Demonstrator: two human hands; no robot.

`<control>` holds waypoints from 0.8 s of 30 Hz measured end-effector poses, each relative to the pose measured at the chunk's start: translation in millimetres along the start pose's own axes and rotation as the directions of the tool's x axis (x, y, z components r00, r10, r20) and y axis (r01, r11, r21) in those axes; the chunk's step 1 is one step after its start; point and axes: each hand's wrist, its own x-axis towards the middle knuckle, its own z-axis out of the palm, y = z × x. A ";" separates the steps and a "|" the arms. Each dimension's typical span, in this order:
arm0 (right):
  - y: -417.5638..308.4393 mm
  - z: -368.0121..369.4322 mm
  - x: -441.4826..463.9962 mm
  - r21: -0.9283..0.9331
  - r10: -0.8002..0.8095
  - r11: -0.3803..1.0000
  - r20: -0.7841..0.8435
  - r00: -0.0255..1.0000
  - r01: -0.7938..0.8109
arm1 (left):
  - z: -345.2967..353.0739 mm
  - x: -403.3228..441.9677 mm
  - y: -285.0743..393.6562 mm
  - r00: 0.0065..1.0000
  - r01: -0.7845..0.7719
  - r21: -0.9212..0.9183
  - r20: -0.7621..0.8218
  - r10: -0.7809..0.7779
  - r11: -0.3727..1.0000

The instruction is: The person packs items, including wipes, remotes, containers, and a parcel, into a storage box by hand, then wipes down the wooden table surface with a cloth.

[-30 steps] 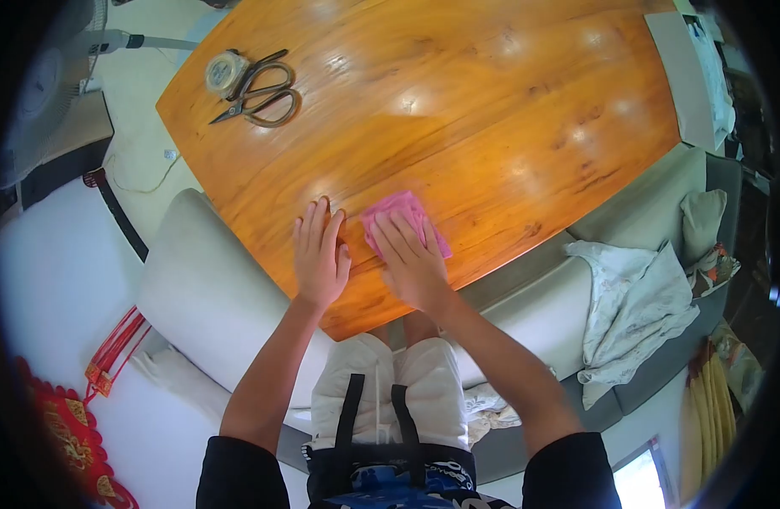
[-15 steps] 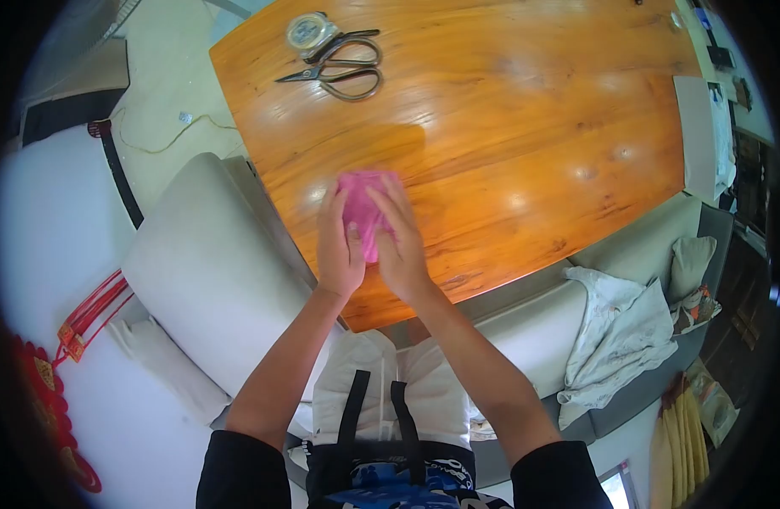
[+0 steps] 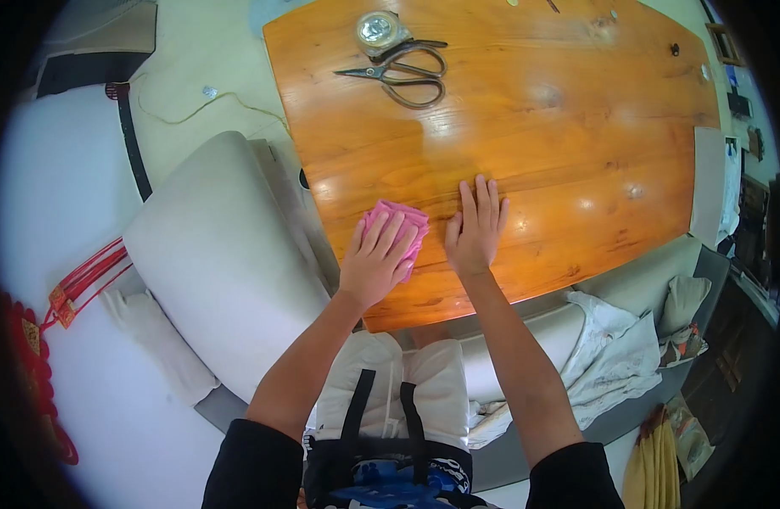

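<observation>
A folded pink cloth (image 3: 418, 222) lies on the wooden table (image 3: 559, 144) near its left front edge. On top of it rests my left hand (image 3: 373, 261), its fingers bent a little over the cloth and the thumb along the near side. The cloth's underside and the part beneath my palm are hidden. To the right, apart from the cloth, my right hand (image 3: 477, 229) lies on the bare wood with fingers stretched out and nothing in it. Farther up the table are dark-handled scissors (image 3: 415, 81) and a roll of clear tape (image 3: 378, 30).
A pale sofa seat (image 3: 224, 229) borders the table on the left. Along the front edge runs another seat with a crumpled white cloth (image 3: 615, 356). A grey board (image 3: 706, 182) stands at the table's right end. Small dark bits lie at the far right.
My hands, both on the bunched cloth before, have parted. My right hand has let go and moved right onto the table. The cloth is now flatter under my left hand. The view has shifted.
</observation>
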 end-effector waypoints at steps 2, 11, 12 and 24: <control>-0.3 1.3 -0.1 -0.019 -0.012 1.000 -0.015 1.000 0.012 | -1.8 -0.3 -6.0 1.000 0.009 0.038 -0.003 -0.009 0.999; -2.1 -3.0 1.5 -0.032 -0.018 0.999 -0.025 1.000 0.017 | -30.8 104.0 -70.9 0.867 0.383 0.008 -0.349 -0.356 0.924; -4.0 -4.0 -0.8 -0.016 -0.017 1.000 -0.025 1.000 0.017 | -29.7 90.8 -66.2 0.890 0.343 -0.003 -0.318 -0.326 0.939; -4.5 -1.9 -0.8 -0.018 -0.015 1.000 -0.047 0.999 0.014 | -29.8 52.8 -64.3 0.913 0.318 -0.059 -0.251 -0.323 0.946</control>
